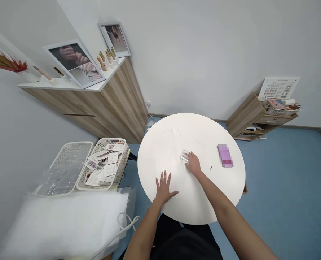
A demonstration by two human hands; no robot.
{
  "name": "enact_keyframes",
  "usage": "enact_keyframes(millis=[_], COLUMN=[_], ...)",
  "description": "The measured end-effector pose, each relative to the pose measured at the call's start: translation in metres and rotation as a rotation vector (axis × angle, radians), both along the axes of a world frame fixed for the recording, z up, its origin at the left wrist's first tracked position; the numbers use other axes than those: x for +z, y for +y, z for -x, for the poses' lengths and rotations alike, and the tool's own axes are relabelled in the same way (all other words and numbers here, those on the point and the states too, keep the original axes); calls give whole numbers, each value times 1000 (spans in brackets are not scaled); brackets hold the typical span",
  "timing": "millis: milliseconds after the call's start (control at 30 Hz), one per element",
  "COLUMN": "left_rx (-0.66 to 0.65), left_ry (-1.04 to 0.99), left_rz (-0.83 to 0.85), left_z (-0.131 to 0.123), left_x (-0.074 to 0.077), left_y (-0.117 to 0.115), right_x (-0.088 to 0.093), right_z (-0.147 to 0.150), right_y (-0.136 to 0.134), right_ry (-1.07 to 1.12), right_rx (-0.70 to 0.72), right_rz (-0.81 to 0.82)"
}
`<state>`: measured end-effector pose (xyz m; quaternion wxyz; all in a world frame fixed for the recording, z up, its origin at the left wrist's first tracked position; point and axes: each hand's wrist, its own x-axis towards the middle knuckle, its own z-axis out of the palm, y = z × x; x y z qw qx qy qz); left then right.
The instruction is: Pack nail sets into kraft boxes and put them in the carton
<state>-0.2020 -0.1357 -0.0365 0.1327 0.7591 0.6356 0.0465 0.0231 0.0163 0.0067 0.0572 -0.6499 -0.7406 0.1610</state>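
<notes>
My left hand lies flat on the left part of the round white table, fingers spread. A thin white sheet seems to cover that side, its edge running down the middle. Near the centre, my right hand has its fingers on the right edge of a small flat clear case. Rows of small rounded pinkish-grey pieces show inside the case, too small to name. The case rests on or just above the tabletop by the sheet's edge; I cannot tell which.
A blurred-out purple item lies at the table's right. To the left stand a white basket of packets and cards, a basket of clear plastic and a stack of white sheets. A wood-grain cabinet stands behind them.
</notes>
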Motion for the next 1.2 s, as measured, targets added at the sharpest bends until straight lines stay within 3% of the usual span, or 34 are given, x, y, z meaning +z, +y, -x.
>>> enact_keyframes(millis=[200,400,600,867,1067,1200], left_rx=[4,-18,-106,-265,-206,-298], left_ry=[19,23,-11,-84,-160,-176], left_rz=[12,-1,-52,-80,-109,-91], left_z=[-2,-2,-15,-51,-32,-14], left_x=[0,7,12,21,36,40], left_y=[0,-1,2,-9,-39,-64], right_x=[-14,3,24,22,16,12], right_z=[-2,-7,-15,-13,-9,-2], right_y=[26,20,-16,-82,-115,-129], right_ry=[-25,86,190,215,162,109], right_rx=[58,22,85,212,296,334], right_rz=[45,-76,-118,-51,6,76])
